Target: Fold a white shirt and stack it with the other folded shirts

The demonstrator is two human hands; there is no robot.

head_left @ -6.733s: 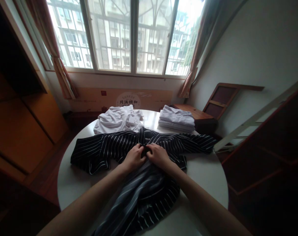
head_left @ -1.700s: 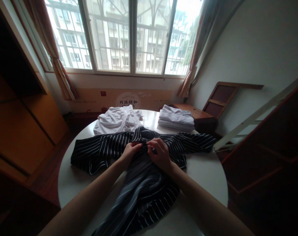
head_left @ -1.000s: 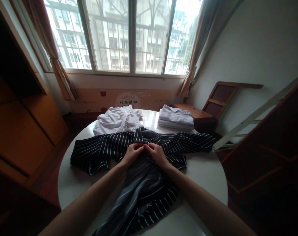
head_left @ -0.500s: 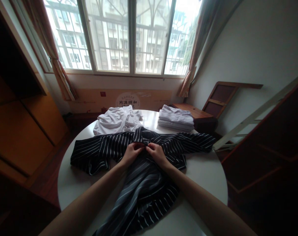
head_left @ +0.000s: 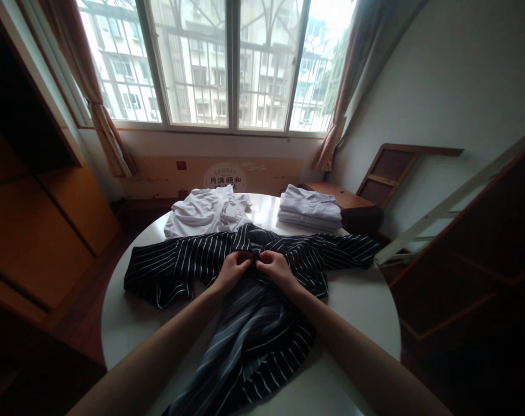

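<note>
Spanning the round white tabletop (head_left: 357,329) from left to right, a black white-striped shirt (head_left: 253,323) lies with sleeves outspread, its lower part bunched toward the near edge. At left rear, a rumpled white garment (head_left: 205,212) lies behind the shirt. The left hand (head_left: 231,270) pinches the cloth below the collar; the right hand (head_left: 276,269), just beside it, pinches likewise. Right rear: a stack of folded white garments (head_left: 309,209).
</note>
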